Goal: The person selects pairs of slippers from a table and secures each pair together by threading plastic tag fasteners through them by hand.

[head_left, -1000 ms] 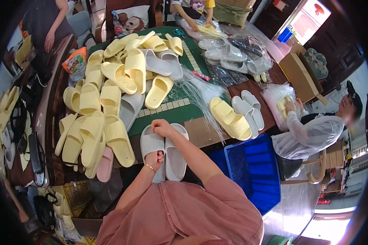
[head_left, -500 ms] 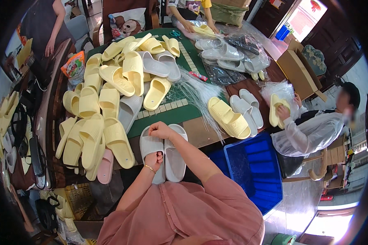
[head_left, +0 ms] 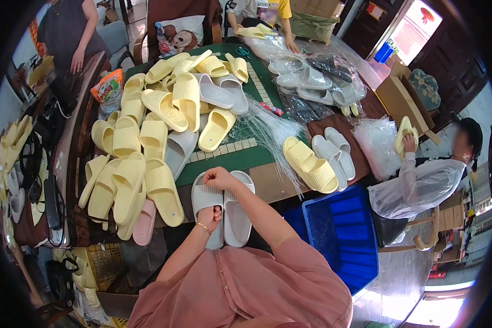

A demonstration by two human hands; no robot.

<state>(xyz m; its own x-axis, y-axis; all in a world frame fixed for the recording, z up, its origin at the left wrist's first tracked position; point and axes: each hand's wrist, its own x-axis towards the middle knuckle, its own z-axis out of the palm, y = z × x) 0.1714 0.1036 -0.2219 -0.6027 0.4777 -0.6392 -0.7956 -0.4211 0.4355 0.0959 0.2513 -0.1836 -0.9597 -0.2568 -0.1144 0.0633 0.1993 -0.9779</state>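
Drawn away from the clear bags, the yellow slipper (head_left: pixel 406 135) in the right-side co-worker's hand (head_left: pixel 409 144) now sits nearer the cardboard box (head_left: pixel 403 98). Across the surface (head_left: pixel 262 155), another co-worker's yellow slippers (head_left: pixel 255 31) have shifted leftward.

Nearest, a pair of grey slippers (head_left: pixel 238 218) lies side by side at the near edge, just in front of the wearer's dusty-pink shirt (head_left: pixel 240 284). Both hands are over the left slipper of the pair: the left hand (head_left: pixel 208 217), with a gold bracelet (head_left: pixel 204 228) at its wrist, is curled by the foot opening, and the right hand (head_left: pixel 218 178) is bunched above the ribbed strap, its forearm crossing the other slipper. Neither hand is spread; I cannot tell what the fingers pinch, if anything.

Just right of the shirt stands a blue crate (head_left: pixel 341 240). To the left, a pink slipper (head_left: pixel 144 224) pokes out beneath a heap of yellow slippers (head_left: pixel 127 180), with grey slippers (head_left: pixel 216 92) mixed in farther up. Right of the heap, clear plastic strands (head_left: pixel 276 127) fan out toward a yellow pair (head_left: pixel 310 165) and another grey pair (head_left: pixel 340 152). Farther off are bagged grey slippers (head_left: pixel 303 78), teal-handled scissors (head_left: pixel 242 52) and, on a chair, a printed cushion (head_left: pixel 183 34).
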